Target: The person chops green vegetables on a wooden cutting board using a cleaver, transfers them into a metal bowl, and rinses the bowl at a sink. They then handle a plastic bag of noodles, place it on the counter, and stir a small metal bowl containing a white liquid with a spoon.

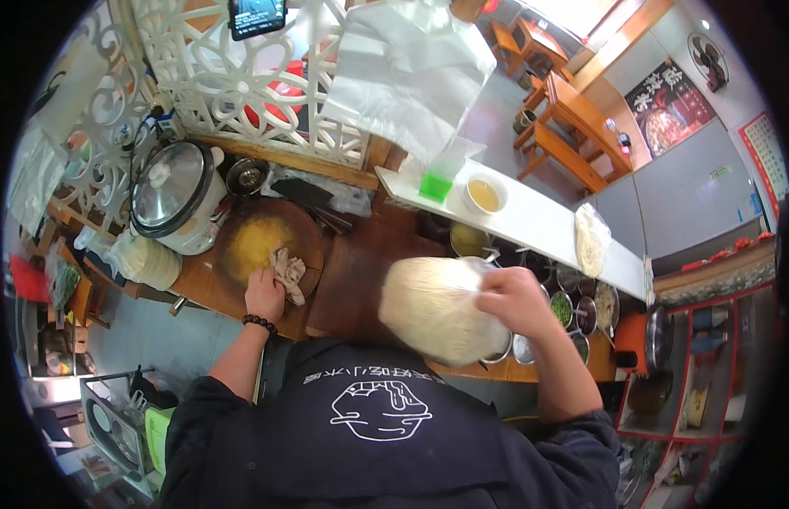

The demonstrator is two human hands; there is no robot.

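My left hand point(265, 294), with a beaded bracelet at the wrist, holds a crumpled beige cloth point(290, 277) on a round wooden chopping block point(308, 238). A yellow patch covers much of the block's top. My right hand point(515, 300) grips the gathered neck of a clear plastic bag of pale noodles point(432, 308), which hangs over the right part of the counter. The bag hides some of the metal containers behind it. Behind the block lies a dark cleaver point(303, 191) on crumpled plastic.
A lidded cooker point(174, 184) and stacked bowls point(146, 261) stand left. A white shelf point(534, 223) carries a bowl of yellowish liquid point(485, 195) and bagged noodles point(591, 242). Chopped greens fill a metal container point(561, 308). Plastic bags point(410, 70) hang before a white lattice screen point(235, 83).
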